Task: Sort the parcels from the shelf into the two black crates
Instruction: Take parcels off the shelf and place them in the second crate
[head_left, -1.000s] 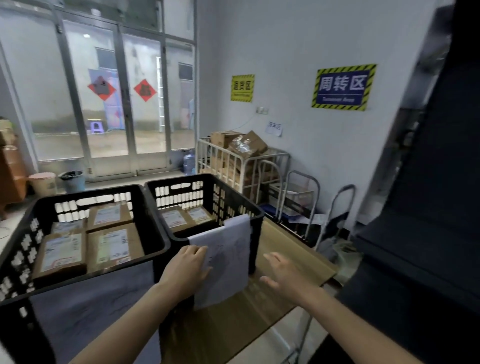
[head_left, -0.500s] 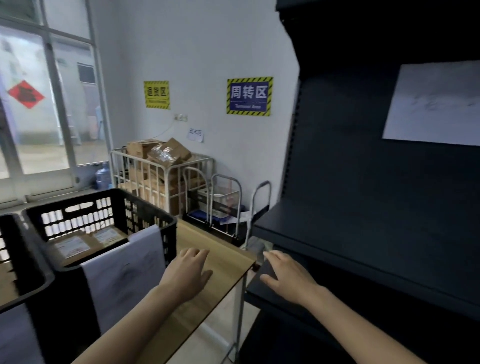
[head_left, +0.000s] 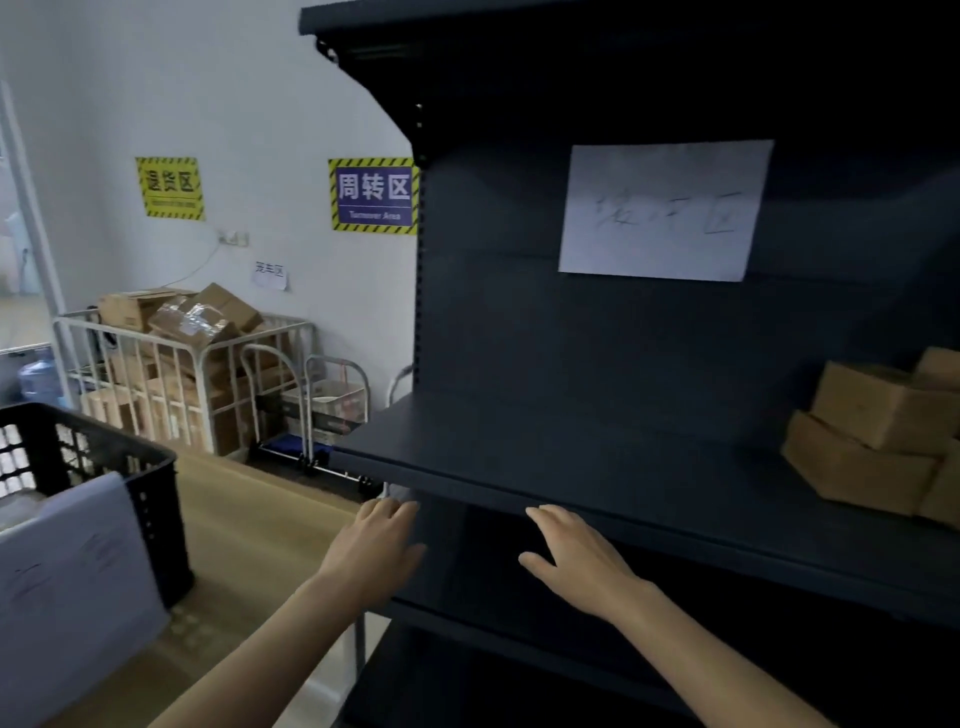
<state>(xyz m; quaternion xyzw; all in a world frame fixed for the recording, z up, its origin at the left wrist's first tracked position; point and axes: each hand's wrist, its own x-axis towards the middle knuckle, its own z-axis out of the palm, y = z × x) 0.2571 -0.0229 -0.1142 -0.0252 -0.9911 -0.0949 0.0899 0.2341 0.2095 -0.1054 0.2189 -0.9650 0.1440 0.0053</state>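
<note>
Turning from crate (head_left: 154, 501) to shelf (head_left: 571, 457), left hand (head_left: 375, 552) and right hand (head_left: 577, 562) keep grips released

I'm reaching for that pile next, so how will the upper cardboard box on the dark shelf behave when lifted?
The upper cardboard box looks stiff, with straight edges and flat faces, so it probably keeps its shape. It rests on the lower box with others close beside it, so pulling it may shift them. Matte cardboard likely grips well. Its weight cannot be told.

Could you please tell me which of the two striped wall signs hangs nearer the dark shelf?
The blue sign, whose right edge is cut off by the shelf; the yellow sign hangs farther left, apart from it.
</note>
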